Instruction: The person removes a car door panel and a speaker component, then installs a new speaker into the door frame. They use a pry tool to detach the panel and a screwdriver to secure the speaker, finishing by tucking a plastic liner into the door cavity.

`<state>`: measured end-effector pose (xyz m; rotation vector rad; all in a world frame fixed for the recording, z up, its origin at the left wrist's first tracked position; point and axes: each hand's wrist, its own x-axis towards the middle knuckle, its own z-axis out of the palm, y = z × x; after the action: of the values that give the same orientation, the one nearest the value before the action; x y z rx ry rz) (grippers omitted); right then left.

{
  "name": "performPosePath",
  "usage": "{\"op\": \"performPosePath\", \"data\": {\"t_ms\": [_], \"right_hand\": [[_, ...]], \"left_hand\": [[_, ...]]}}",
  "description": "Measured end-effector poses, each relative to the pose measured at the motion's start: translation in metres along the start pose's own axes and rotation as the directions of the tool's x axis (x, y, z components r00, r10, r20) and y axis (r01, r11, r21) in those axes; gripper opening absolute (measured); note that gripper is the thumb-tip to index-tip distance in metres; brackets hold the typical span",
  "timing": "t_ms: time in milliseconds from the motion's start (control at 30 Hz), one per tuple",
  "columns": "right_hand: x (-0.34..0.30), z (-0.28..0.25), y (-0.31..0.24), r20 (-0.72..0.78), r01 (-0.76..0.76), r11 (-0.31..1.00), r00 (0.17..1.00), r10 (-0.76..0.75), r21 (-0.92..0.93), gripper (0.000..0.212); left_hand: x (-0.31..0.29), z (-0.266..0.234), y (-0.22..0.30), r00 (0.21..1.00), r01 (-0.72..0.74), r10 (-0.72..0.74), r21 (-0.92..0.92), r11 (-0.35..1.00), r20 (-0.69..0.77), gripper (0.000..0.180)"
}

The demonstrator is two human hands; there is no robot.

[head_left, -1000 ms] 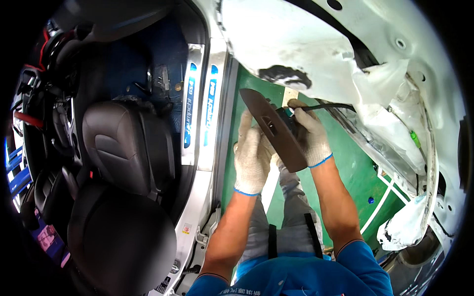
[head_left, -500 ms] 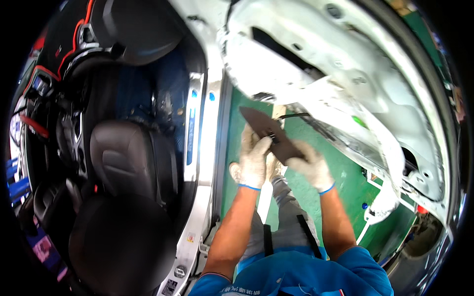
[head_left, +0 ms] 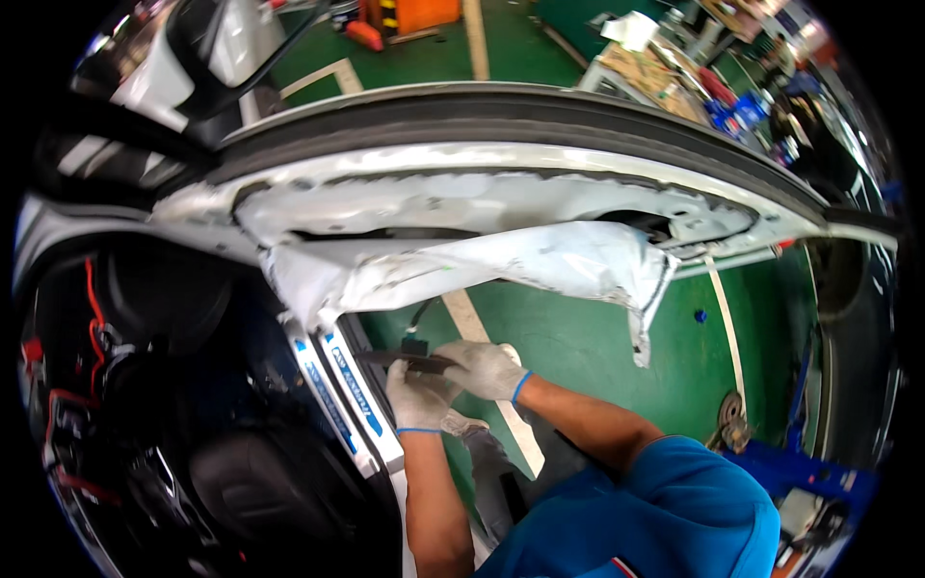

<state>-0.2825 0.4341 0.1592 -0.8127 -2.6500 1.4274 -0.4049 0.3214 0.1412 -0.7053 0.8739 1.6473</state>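
Note:
A thin, dark, pointed trim panel (head_left: 432,365) is held between my two gloved hands, seen nearly edge-on. My left hand (head_left: 416,395) grips it from below, fingers closed round its near side. From the right, my right hand (head_left: 488,370) closes on the panel's other end. A small dark block (head_left: 414,346), perhaps a switch or connector, stands up on the far side of the panel. Above it a black cable (head_left: 420,312) runs up toward the white car door (head_left: 376,207). A crumpled white plastic sheet (head_left: 520,260) hangs off the door, just beyond my hands.
At left, the open car shows its door sill (head_left: 358,395) and a dark seat (head_left: 260,482). Beyond the door stands a cluttered workbench (head_left: 646,77). To the lower right is a blue stand (head_left: 819,472) with parts on it. The floor (head_left: 617,347) is green with pale lines.
My view has swung toward the door, which now spans the picture. The panel has turned from showing its broad face to nearly edge-on, and both hands have come closer together on it.

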Motion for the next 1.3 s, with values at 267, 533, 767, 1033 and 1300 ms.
{"op": "performPosePath", "data": {"t_ms": [267,533,767,1033,1300], "right_hand": [[-0.006,0.01,0.009,-0.05,-0.055,0.996,0.997,0.059,0.069,0.038],[-0.003,0.014,0.016,-0.087,0.009,0.987,0.996,0.005,0.161,0.042],[-0.015,-0.006,-0.01,-0.096,-0.033,0.998,0.995,0.038,0.053,0.049],[-0.125,-0.188,-0.105,-0.483,0.516,0.774,0.606,-0.632,-0.366,0.018],[-0.172,-0.201,-0.096,-0.383,0.126,0.947,0.924,-0.004,0.294,0.052]], "left_hand": [[0.007,0.002,-0.006,0.998,-0.058,0.059,0.085,0.995,-0.006,0.051],[0.017,-0.015,-0.005,0.981,-0.081,0.07,0.054,0.995,0.182,0.055],[0.019,-0.01,-0.008,0.986,-0.164,0.159,0.107,0.981,0.06,0.051],[0.004,0.02,-0.001,0.984,-0.112,0.128,0.129,0.985,-0.12,0.042],[0.002,0.02,0.006,0.985,-0.097,0.121,0.189,0.977,-0.121,0.04]]}}
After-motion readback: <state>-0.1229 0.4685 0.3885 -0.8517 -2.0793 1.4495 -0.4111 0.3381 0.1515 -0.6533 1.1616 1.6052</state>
